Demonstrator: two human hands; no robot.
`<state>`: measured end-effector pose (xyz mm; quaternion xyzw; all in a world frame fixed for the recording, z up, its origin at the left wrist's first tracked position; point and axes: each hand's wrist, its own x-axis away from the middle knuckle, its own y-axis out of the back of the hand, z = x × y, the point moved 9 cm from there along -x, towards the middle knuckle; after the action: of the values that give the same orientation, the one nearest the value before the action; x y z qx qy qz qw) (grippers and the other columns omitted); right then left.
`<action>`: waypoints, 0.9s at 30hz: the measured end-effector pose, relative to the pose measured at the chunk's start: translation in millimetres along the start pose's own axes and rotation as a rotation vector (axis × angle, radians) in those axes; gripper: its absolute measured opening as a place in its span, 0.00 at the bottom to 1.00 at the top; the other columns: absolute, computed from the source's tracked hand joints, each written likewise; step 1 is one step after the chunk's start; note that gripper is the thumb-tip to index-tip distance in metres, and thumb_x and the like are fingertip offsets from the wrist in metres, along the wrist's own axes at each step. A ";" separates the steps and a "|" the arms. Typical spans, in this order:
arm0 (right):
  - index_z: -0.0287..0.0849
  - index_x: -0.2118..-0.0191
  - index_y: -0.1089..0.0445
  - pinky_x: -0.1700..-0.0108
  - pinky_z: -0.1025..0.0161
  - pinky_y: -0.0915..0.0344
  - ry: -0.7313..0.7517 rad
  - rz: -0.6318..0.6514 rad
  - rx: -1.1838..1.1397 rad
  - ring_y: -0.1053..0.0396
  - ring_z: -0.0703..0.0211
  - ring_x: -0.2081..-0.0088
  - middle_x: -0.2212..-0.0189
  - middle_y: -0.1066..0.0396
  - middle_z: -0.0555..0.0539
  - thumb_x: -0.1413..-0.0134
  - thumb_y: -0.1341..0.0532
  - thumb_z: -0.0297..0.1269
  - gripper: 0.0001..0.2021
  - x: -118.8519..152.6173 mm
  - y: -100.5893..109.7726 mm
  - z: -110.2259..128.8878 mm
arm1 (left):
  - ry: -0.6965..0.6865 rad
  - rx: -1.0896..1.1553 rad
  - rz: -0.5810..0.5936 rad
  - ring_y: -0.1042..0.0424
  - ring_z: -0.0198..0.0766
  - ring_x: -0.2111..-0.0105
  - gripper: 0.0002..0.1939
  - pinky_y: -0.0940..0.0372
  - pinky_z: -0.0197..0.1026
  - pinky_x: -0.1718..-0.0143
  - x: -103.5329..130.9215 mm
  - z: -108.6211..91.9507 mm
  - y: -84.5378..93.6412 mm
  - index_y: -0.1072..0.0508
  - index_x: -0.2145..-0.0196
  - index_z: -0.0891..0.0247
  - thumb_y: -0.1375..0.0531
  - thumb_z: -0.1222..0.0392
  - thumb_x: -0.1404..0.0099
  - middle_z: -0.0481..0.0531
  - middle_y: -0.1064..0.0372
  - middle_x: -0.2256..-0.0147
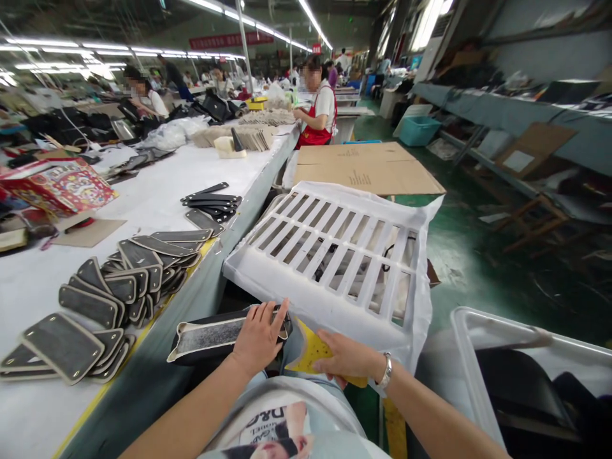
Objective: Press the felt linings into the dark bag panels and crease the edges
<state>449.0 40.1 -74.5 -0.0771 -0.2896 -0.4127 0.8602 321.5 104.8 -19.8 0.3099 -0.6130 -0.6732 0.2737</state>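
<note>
A long black bag piece (209,338), with a speckled grey panel edged in cream, lies across my lap by the table edge. My left hand (258,338) grips its right end, fingers draped over the top; what lies beneath the palm is hidden. My right hand (347,357) is closed around a yellow sponge-like block (310,347) with dark specks and a notched end. The block is close to the bag piece's right end; whether they touch I cannot tell.
Grey panels with pale edges (138,261) pile along the white table (157,204), beside black straps (213,203). A cloth-covered slatted crate (306,293) stands ahead. Right is a white bin (463,338) holding black pieces. Beyond lie flat cardboard (358,166) and a co-worker in a red apron (318,124).
</note>
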 end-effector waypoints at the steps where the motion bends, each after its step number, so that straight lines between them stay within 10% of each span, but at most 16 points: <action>1: 0.42 0.59 0.45 0.85 0.72 0.40 -0.001 -0.011 -0.045 0.36 0.67 0.83 0.75 0.31 0.53 0.48 0.40 0.42 0.16 -1.0 -2.2 -3.7 | 0.004 -0.003 0.000 0.41 0.53 0.46 0.47 0.48 0.53 0.43 -1.2 -0.7 -0.1 0.54 0.35 0.65 0.36 0.58 0.46 0.64 0.40 0.45; 12: 0.44 0.64 0.42 0.87 0.69 0.42 0.021 -0.094 0.162 0.38 0.66 0.87 0.80 0.33 0.52 0.49 0.40 0.39 0.10 -8.4 -2.4 5.4 | -0.004 -0.059 -0.014 0.39 0.55 0.46 0.45 0.48 0.54 0.43 4.3 -10.8 1.3 0.52 0.35 0.67 0.37 0.61 0.46 0.66 0.40 0.45; 18: 0.42 0.63 0.44 0.87 0.67 0.44 -0.009 -0.141 0.316 0.39 0.63 0.88 0.82 0.35 0.54 0.54 0.39 0.37 0.14 -17.9 -1.9 20.0 | 0.051 0.218 0.178 0.41 0.52 0.42 0.48 0.47 0.52 0.42 -3.7 2.1 -3.7 0.52 0.36 0.70 0.40 0.42 0.46 0.66 0.41 0.42; 27: 0.45 0.64 0.46 0.87 0.66 0.43 -0.075 -0.076 0.219 0.35 0.59 0.86 0.79 0.30 0.50 0.50 0.41 0.41 0.12 -1.2 -14.2 -15.9 | 0.136 0.026 -0.085 0.36 0.54 0.52 0.32 0.44 0.54 0.48 -6.9 -6.6 6.9 0.38 0.46 0.78 0.43 0.49 0.39 0.68 0.34 0.52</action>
<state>444.6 25.8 -89.8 0.0132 -0.3676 -0.4079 0.8357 331.0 104.9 -12.7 0.3840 -0.5880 -0.6538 0.2819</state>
